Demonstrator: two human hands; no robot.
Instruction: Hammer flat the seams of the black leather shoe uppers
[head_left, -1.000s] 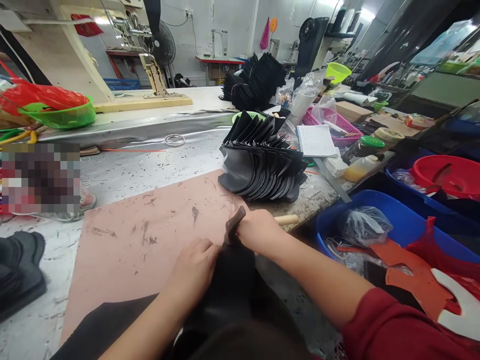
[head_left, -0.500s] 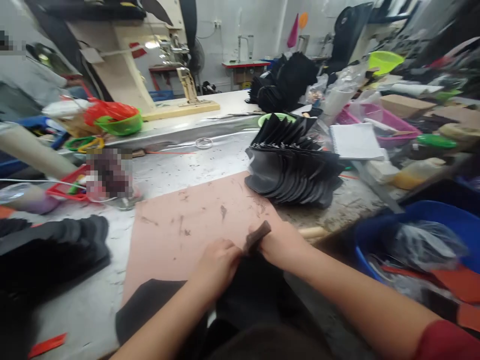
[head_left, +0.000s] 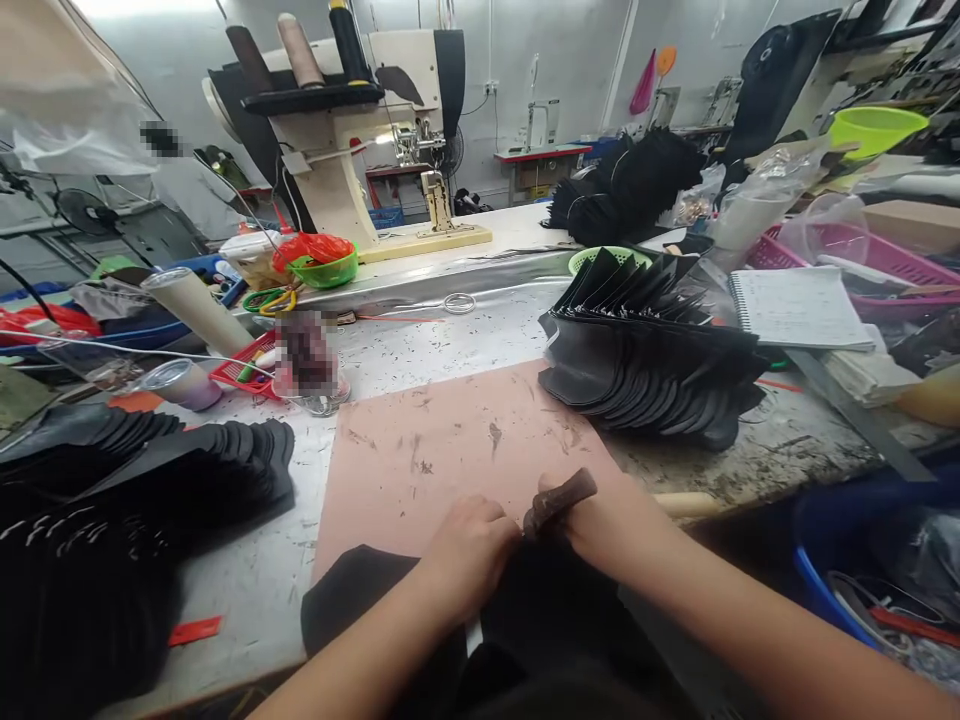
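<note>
My left hand [head_left: 472, 550] has its fingers closed at the edge of a black piece [head_left: 555, 610] near the front of the pink board [head_left: 442, 430]. Beside it, my right hand [head_left: 600, 520] is wrapped round a dark brown tool [head_left: 562, 500] with a flared end, low over the same black piece. Another black piece [head_left: 360, 595] lies partly on the board under my left forearm. A fanned stack of black pieces [head_left: 652, 370] stands at the board's back right corner. More black stacks [head_left: 217, 480] lie at the left.
A cream sewing machine [head_left: 330, 170] with thread cones stands behind. A green basket [head_left: 326, 268] and a red tray [head_left: 247, 365] are at the back left. At the right are a notebook [head_left: 799, 305], a metal ruler [head_left: 862, 415] and a blue bin [head_left: 810, 580].
The whole view has shifted, so the scene sits further right and looks sharper. Both hands remain close together over the black piece, and the brown tool is still held.
</note>
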